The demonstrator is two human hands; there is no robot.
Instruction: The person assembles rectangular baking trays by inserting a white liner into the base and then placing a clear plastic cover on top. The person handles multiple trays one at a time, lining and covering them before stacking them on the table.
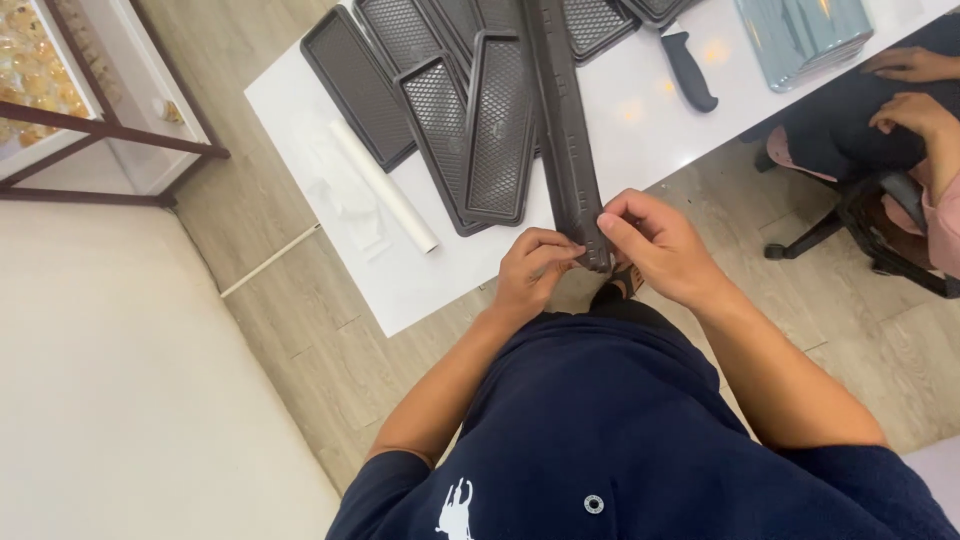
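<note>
- Both hands met at the near end of a long stack of dark plastic trays (566,140), held on edge. The stack ran from the hands, just past the near edge of the white table (640,130), up across the table toward its far edge.
- Left hand (532,268): fingers curled, fingertips pinched on the stack's near end from the left side.
- Right hand (655,245): thumb and forefinger closed on the same end from the right, other fingers folded behind.
- The two hands sat close, almost touching at the fingertips, with the stack's end between them.
- Loose trays (498,125) lay flat and overlapping on the table left of the stack, textured insides up; one plain tray (355,85) lay nearest the table's left edge.
- A white paper roll (385,187) lay diagonally near the left edge, just beside the plain tray, on a thin clear sheet.
- A black knife handle (688,70) lay right of the stack, toward the far edge.
- A pile of pale blue-grey sheets (805,35) sat at the far right corner.
- Another person's hands (915,90) rested near a black office chair (880,225) beyond the table's right edge, well apart from the work.
- A wooden-framed glass case (70,90) stood on the floor left of the table.
</note>
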